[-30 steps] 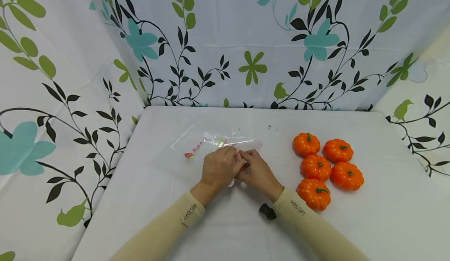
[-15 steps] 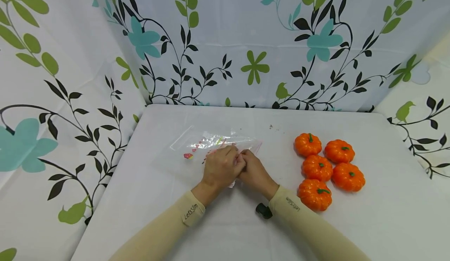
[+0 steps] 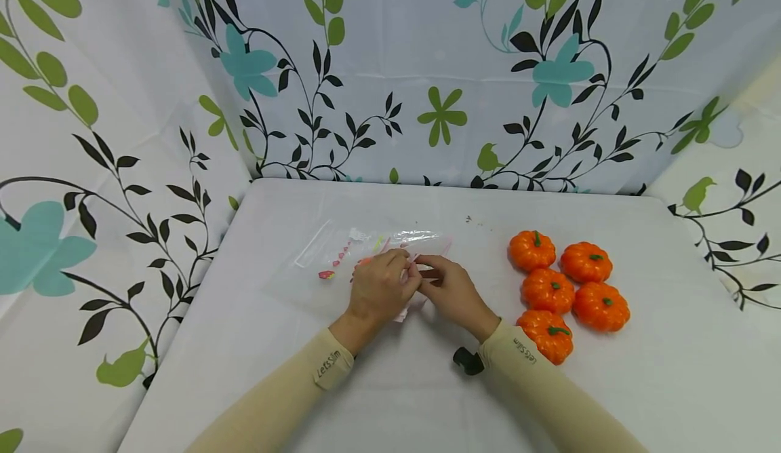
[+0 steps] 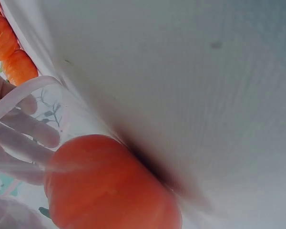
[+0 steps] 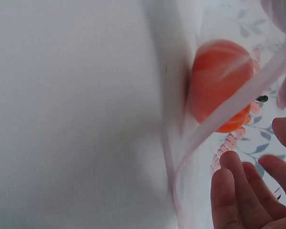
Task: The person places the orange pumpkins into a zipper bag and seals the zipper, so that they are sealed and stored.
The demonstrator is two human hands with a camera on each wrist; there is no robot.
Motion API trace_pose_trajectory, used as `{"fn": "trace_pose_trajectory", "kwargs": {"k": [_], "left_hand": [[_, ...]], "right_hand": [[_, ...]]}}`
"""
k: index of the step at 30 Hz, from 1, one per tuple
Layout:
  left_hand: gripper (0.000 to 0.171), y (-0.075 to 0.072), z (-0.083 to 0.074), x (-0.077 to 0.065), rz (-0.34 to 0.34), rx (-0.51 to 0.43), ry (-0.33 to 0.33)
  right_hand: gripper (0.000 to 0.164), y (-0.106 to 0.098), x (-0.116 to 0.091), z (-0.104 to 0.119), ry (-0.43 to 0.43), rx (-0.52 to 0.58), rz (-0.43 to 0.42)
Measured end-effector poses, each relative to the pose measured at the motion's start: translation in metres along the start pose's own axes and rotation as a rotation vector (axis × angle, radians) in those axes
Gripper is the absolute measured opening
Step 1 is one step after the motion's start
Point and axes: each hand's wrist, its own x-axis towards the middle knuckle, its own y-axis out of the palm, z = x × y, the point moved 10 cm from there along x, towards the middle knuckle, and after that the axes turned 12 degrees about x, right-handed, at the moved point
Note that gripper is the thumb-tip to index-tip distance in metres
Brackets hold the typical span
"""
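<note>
A clear plastic zip bag (image 3: pixel 421 237) with a pinkish zip strip lies on the white table. Inside it is an orange pumpkin (image 4: pixel 109 186) with a green stem; in the head view the left hand mostly hides it. My left hand (image 3: pixel 379 289) pinches the bag near the mouth, though the fingertips are partly hidden. Close against it on the right is my right hand (image 3: pixel 459 298). In the right wrist view its fingers (image 5: pixel 245 195) are spread and slightly bent, with nothing visibly held between them. The zip strip (image 5: pixel 229 109) runs just beyond them.
To the right, several orange pumpkins (image 3: pixel 548 290) sit in a cluster on the table (image 3: pixel 390 405). A small black object (image 3: pixel 468 361) is beside the right sleeve. Patterned cloth (image 3: pixel 390 53) hangs behind and along both sides.
My right hand has drawn slightly right, away from the left hand, and its fingers have loosened from the bag's edge. The left hand stays nearly in place.
</note>
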Motion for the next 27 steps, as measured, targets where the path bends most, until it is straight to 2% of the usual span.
{"fn": "trace_pose_trajectory", "kwargs": {"k": [4, 9, 15, 22, 27], "left_hand": [[0.007, 0.001, -0.001, 0.000, 0.012, 0.007, 0.001], [0.008, 0.002, -0.002, 0.001, 0.015, 0.003, -0.008], [0.007, 0.002, -0.003, 0.002, 0.020, -0.033, -0.030], [0.008, 0.002, -0.003, 0.001, 0.025, -0.058, -0.034], [0.008, 0.001, -0.002, 0.003, 0.016, -0.054, -0.029]], "right_hand": [[0.038, 0.001, 0.000, -0.002, 0.018, 0.020, 0.035], [0.031, 0.012, 0.001, -0.002, -0.026, 0.069, 0.114], [0.019, 0.020, 0.003, 0.003, -0.045, 0.062, 0.169], [0.026, 0.034, 0.003, 0.005, -0.060, 0.143, 0.289], [0.034, 0.029, -0.002, 0.004, -0.054, 0.136, 0.282]]}}
